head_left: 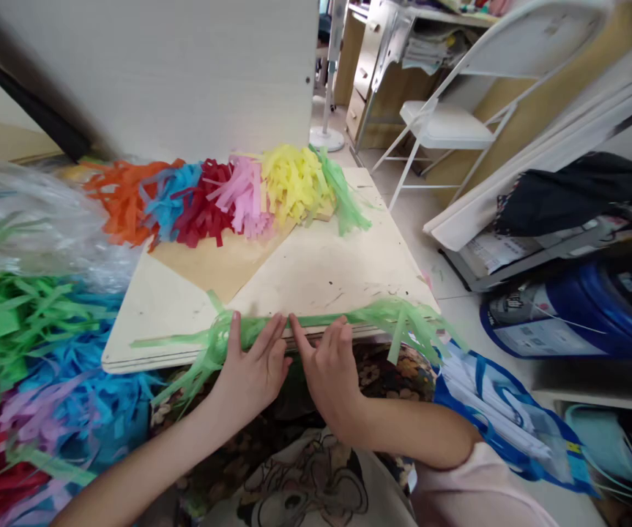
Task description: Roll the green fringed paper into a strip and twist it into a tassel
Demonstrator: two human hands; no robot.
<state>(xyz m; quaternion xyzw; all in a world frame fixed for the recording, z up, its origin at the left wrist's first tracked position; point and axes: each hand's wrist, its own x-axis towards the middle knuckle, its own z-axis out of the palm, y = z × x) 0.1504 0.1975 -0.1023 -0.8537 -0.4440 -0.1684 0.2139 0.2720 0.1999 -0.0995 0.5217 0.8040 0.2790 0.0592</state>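
A fringed strip of green tissue paper (373, 315) lies along the near edge of a pale board (348, 256), its middle narrow and twisted or rolled, its ends cut into loose strands. My left hand (255, 362) rests on the left part of it, fingers stretched out and spread, tips touching the paper. Beside it, my right hand (329, 366) points its index finger at the narrow middle; its other fingers are bent, touching the strip. The two index tips and thumbs are close together. Neither hand visibly wraps round the paper.
Orange, blue, red, pink, yellow and green tissue tassels (294, 183) line the board's far side, beside brown paper (211, 263). Heaped fringes (85, 395) and clear plastic (35, 219) lie left. A white folding chair (447, 128), blue bucket (568, 307) and blue-edged bag (491, 395) are right.
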